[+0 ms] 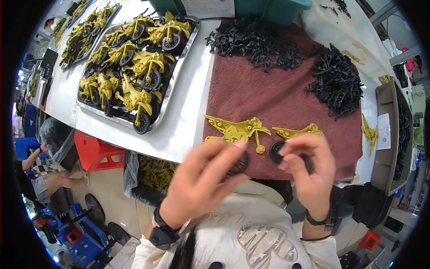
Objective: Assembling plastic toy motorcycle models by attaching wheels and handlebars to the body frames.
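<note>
A yellow plastic toy motorcycle body [237,129] lies on the brown cloth in front of me. My left hand [201,175] is at its lower edge, thumb and fingers curved around a black toy wheel [239,164], which they partly cover. My right hand [311,163] has its fingers curled and the thumb near the fingertips; anything between them is too small or hidden to name. Beside those fingertips is another black wheel [276,151]. A second yellow motorcycle body [298,131] lies just beyond my right hand, partly covered by it.
On the left stands a metal tray [168,101] of yellow motorcycles with black wheels. Heaps of small black parts [257,45] lie on the brown cloth [268,92]. A teal bin [277,11] is at the back, a grey bin [387,134] at the right, a red stool [96,152] lower left.
</note>
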`<move>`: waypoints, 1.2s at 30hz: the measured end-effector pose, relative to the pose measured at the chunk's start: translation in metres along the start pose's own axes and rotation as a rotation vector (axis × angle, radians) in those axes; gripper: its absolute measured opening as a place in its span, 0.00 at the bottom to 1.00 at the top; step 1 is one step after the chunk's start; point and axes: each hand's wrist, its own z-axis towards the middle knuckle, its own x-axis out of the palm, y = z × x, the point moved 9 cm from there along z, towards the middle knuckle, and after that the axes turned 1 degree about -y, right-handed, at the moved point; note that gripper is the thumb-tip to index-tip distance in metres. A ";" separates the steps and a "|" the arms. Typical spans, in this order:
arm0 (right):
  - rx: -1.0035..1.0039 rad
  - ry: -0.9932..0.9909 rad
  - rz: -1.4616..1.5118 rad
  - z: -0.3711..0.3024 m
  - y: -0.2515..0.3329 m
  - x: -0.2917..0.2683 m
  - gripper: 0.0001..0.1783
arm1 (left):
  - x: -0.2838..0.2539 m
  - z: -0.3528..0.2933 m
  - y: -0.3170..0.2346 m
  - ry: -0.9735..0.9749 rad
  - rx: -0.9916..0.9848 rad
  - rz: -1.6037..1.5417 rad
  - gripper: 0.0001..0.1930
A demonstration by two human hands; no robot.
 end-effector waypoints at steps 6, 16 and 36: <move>-0.123 0.064 -0.385 -0.008 0.010 0.005 0.17 | -0.013 -0.012 0.049 -0.055 -0.130 0.133 0.32; -0.181 0.088 -0.427 -0.019 -0.002 0.000 0.27 | -0.011 -0.023 0.060 -0.080 -0.181 0.128 0.29; -0.362 0.345 -0.384 0.014 0.018 0.072 0.45 | -0.009 -0.013 0.060 0.034 -0.284 0.231 0.26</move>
